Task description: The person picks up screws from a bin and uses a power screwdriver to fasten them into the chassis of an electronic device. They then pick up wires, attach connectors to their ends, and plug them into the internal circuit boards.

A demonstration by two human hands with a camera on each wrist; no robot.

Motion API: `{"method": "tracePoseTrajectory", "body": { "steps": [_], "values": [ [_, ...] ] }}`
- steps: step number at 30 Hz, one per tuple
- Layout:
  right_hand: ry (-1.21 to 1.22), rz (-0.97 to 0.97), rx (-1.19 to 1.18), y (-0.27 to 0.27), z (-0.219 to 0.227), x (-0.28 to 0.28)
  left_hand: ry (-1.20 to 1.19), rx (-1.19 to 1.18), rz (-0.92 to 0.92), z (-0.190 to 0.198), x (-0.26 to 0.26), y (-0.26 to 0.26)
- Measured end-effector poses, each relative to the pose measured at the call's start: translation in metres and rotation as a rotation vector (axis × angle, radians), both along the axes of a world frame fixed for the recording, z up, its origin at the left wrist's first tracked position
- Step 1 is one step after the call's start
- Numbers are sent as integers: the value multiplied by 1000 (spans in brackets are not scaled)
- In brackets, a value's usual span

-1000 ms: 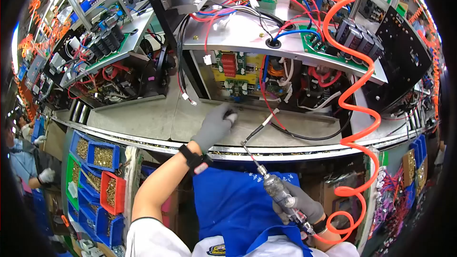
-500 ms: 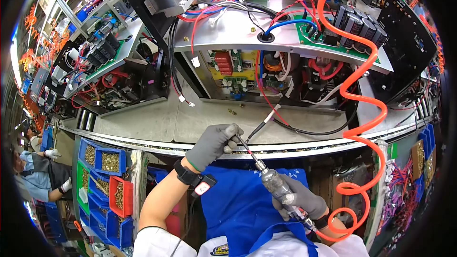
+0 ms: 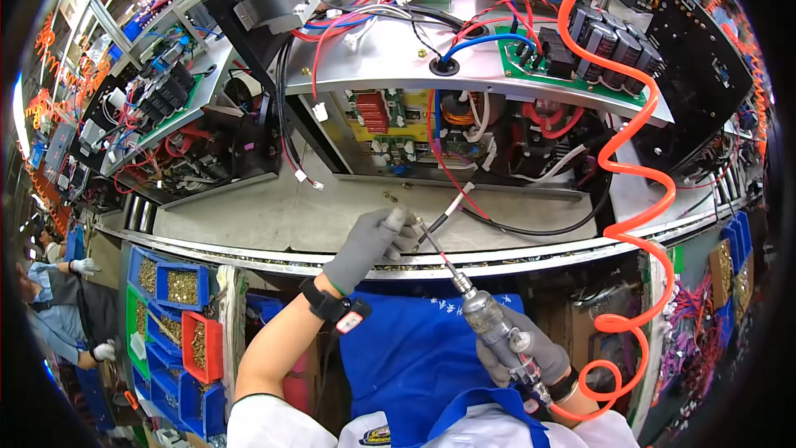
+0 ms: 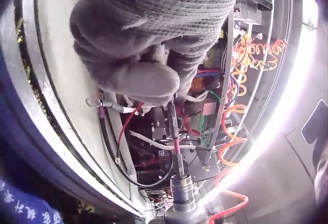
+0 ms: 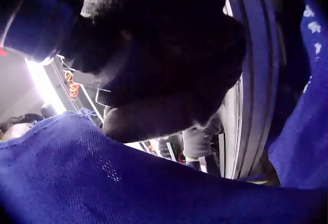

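My gloved right hand (image 3: 531,353) grips a pneumatic screwdriver (image 3: 489,319) by its body, its long bit slanting up and left. At the bit's tip, my gloved left hand (image 3: 369,245) has its fingers curled and pinched together. In the left wrist view the fingers (image 4: 148,78) cover the end of the bit (image 4: 177,132); anything small between them is hidden. Loose brass screws (image 3: 391,197) lie on the metal bench behind the left hand. A black cable (image 3: 448,211) with a white sleeve ends beside the bit. The right wrist view is mostly dark glove and blue apron (image 5: 102,178).
An opened metal machine chassis (image 3: 398,75) with wires and circuit boards stands behind the hands. An orange coiled air hose (image 3: 638,149) hangs on the right. Blue bins (image 3: 182,282) and a red bin (image 3: 201,347) of small brass parts stand left. Another person (image 3: 66,307) is at far left.
My left hand has drawn back from the loose screws on the bench to the screwdriver's tip, and its fingers have closed there. The right hand keeps hold of the screwdriver.
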State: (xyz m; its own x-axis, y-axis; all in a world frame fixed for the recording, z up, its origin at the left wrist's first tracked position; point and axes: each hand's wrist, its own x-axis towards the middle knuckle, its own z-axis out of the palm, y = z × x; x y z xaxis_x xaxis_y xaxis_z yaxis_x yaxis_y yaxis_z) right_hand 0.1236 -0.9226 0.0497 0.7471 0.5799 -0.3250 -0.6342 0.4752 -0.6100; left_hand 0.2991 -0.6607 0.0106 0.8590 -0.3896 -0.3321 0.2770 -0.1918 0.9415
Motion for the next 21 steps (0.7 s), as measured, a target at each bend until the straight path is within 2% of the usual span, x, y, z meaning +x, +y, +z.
{"method": "tracePoseTrajectory", "body": {
  "steps": [2,5,6,9,10,13,16,19,21],
  "values": [
    [-21,-38,1,-2,5,1,-231,206,-38,-3,3,-6],
    [-6,-89,-33,-1,16,-2,78,327,-415,0,14,-8],
    [-17,-81,-31,-2,16,-2,107,307,-460,-3,18,-9],
    [-45,-64,-18,-3,14,-2,-517,601,-439,9,18,-8],
    [-50,-56,-9,-4,11,-1,-685,984,-391,21,14,-17],
    [-80,-20,-4,1,6,6,-1188,1114,-138,3,51,9],
    [-101,-33,-20,13,12,14,-1149,1093,-32,24,77,6],
    [-106,-32,-36,19,16,22,-821,523,102,13,88,18],
    [-56,-51,-52,25,24,24,-301,67,235,3,89,23]
  ]
}}
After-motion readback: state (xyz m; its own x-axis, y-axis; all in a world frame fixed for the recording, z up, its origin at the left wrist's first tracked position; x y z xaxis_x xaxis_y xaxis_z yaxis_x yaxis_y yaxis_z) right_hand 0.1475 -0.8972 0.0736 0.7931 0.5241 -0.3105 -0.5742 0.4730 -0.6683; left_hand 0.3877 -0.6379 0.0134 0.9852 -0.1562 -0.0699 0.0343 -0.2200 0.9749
